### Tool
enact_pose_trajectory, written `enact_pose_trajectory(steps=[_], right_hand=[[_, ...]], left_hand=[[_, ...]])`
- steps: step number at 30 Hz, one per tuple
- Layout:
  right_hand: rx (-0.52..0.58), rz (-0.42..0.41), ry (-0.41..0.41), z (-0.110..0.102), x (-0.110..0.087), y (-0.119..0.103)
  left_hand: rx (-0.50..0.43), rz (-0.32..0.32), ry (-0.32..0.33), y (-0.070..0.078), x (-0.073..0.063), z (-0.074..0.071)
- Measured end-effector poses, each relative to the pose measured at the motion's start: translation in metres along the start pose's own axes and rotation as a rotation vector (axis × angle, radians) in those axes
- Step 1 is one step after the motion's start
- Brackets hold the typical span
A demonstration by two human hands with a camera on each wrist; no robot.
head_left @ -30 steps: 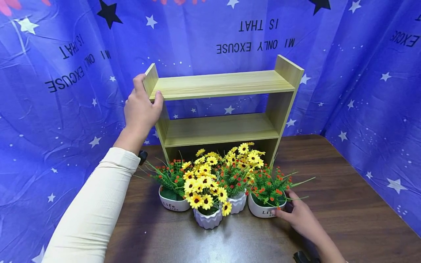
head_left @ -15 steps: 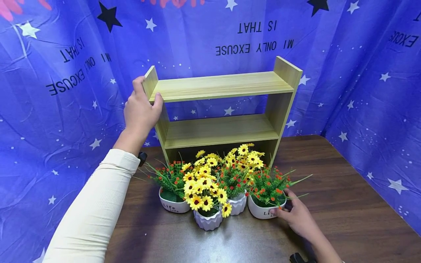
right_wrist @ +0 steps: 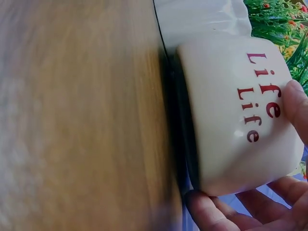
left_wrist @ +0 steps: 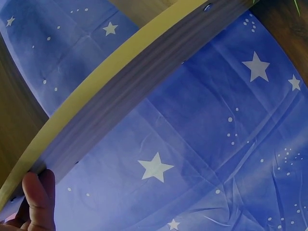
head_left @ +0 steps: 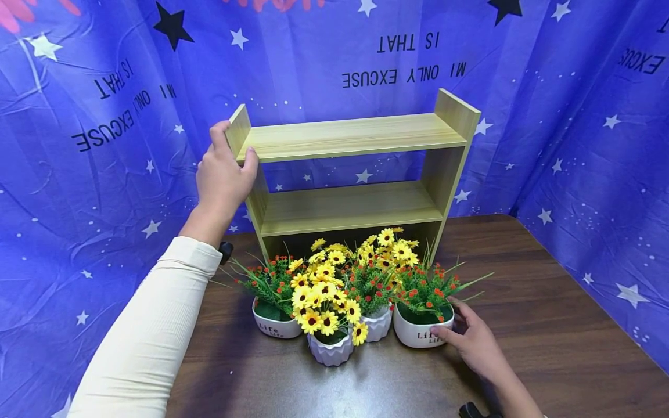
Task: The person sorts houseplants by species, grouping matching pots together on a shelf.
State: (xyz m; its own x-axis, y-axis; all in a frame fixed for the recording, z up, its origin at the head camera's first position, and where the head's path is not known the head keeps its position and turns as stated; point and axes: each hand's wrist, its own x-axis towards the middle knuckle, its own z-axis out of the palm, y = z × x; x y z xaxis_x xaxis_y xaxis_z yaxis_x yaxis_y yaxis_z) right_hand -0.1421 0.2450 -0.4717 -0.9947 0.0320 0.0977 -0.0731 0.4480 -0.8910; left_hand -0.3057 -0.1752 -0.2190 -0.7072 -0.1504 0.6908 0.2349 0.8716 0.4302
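Note:
My left hand (head_left: 222, 174) grips the upper left side panel of a light wooden shelf (head_left: 355, 136), thumb at the front of the top board. In the left wrist view, fingers (left_wrist: 38, 199) lie against the panel's outer face. My right hand (head_left: 477, 342) holds a white oval flowerpot (head_left: 418, 337) lettered "Life", with green grass and small orange-red flowers. The thumb presses the lettered front; the other fingers reach round its right end. In the right wrist view, the flowerpot (right_wrist: 236, 120) has a fingertip at its base edge and dark shadow along its bottom.
Left of the held pot stand a white ribbed pot (head_left: 377, 326) with red flowers, another ribbed pot (head_left: 331, 351) with yellow daisies and a second "Life" pot (head_left: 277, 326). More yellow daisies (head_left: 399, 249) rise behind. A blue starry curtain (head_left: 313, 64) hangs behind the brown table (head_left: 533, 290).
The flowerpot in my right hand has shifted and turned slightly, showing more of its lettering, and its grass blades have moved a little left. My left hand stays on the shelf.

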Motion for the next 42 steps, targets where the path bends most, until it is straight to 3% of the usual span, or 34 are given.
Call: enact_pose_trajectory(steps=[5,15,32,42], right_hand=[[0.028,-0.001,-0.007,0.001,-0.001,0.000],[0.212,-0.011,-0.081,0.005,0.001,0.004],[0.015,-0.020,0.010,-0.001,-0.001,0.001],[0.113,-0.123,0.017,-0.010,-0.007,-0.008]], left_hand=[[-0.003,0.000,-0.003,0.000,0.000,0.000],[-0.001,-0.006,-0.003,-0.001,0.000,0.000],[-0.004,-0.003,0.000,-0.002,0.001,0.000],[-0.007,0.001,0.001,-0.003,0.002,0.002]])
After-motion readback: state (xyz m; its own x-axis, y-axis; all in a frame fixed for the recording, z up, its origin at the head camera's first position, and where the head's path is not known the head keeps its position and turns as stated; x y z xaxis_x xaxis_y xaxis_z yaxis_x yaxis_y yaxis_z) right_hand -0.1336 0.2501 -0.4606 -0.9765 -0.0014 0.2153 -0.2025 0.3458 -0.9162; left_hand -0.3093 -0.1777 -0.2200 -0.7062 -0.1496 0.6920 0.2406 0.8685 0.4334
